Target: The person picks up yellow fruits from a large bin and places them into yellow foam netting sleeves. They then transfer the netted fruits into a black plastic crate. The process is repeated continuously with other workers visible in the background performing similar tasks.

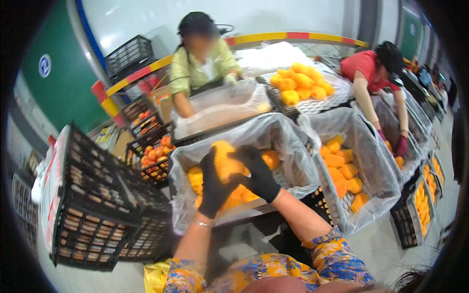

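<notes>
A fruit in a yellow foam net (222,161) is held up over the near crate, blurred by motion. My left hand (212,188), in a black glove, grips it from the left. My right hand (258,175), gloved alike, closes on its right side, fingers partly hidden. Below them is a crate lined with clear plastic film (293,172). Several yellow-netted fruits (238,196) lie inside, partly covered by my hands. An orange-coloured fruit (270,159) sits just right of my right hand, against the liner.
Stacked black crates (91,205) rise at left, beside a crate of bare reddish fruit (155,155). Another lined crate (366,190) holds netted fruits at right. Netted fruits (302,84) are piled beyond. Two co-workers, one across (205,66) and one at right (370,73), reach into crates.
</notes>
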Demonstrator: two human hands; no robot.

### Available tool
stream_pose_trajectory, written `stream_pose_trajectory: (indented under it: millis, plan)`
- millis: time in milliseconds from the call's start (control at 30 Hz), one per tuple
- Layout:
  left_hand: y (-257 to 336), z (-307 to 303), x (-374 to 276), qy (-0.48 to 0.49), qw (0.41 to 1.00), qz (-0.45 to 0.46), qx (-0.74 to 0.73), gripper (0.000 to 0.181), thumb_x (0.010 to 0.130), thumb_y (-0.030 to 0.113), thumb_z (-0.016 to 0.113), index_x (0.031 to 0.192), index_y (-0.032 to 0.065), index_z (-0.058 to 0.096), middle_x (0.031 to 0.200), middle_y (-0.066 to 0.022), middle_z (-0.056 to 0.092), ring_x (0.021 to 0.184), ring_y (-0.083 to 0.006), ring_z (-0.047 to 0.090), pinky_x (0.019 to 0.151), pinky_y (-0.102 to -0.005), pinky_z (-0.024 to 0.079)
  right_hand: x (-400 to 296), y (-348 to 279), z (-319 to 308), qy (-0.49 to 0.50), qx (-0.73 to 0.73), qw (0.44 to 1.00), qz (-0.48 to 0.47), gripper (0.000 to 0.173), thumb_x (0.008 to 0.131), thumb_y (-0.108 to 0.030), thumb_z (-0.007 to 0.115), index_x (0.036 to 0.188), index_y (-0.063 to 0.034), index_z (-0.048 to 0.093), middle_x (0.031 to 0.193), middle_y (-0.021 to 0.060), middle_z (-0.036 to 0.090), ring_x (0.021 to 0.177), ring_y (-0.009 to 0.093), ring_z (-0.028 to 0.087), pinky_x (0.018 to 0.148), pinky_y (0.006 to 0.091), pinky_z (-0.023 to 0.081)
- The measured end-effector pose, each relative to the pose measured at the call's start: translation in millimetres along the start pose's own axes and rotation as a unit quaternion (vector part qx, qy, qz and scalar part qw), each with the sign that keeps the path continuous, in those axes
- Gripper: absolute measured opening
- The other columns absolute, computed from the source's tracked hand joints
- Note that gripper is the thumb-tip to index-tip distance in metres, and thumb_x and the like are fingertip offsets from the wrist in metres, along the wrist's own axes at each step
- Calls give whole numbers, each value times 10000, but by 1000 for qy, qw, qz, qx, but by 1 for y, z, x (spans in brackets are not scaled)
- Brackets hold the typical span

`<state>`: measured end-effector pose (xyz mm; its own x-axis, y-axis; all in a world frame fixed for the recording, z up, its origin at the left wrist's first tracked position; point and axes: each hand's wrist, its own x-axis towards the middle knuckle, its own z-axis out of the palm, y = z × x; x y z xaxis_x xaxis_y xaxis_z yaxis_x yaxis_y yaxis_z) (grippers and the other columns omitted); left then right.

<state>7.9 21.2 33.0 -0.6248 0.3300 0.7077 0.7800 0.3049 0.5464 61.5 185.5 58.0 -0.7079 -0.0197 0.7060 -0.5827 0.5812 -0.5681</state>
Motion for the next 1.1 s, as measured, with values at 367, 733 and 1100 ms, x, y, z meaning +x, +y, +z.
stream_pose_trajectory:
  millis: [367, 733, 1100]
  plan:
    - [-13, 5, -15, -17, 998, -41, -39, 844, 732, 176, 833, 1425, 9, 382, 1366, -181, 473, 1267, -317, 452, 1071, -426, 362, 1, 13, 17, 62, -124, 990, -36, 152, 752, -188, 650, 868, -89, 643, 858, 99, 571, 820, 302, 597, 687, 383, 481]
    - [-42, 16, -29, -22, 925, -197, -324, 744, 822, 171, 751, 1428, -9, 360, 1411, -149, 459, 1256, -276, 481, 1075, -389, 384, -12, -1, 9, -63, -143, 977, -142, 182, 753, -214, 685, 881, -87, 658, 902, 122, 601, 885, 309, 584, 749, 428, 471]
    - [-13, 6, -15, -240, 966, -39, -87, 503, 796, 100, 751, 1266, 52, 579, 1302, -113, 590, 1191, -261, 549, 1053, -401, 402, -18, 72, 17, 108, 226, 954, 163, 404, 936, -114, 590, 1324, -29, 518, 1250, 137, 547, 1158, 247, 529, 1008, 348, 419]
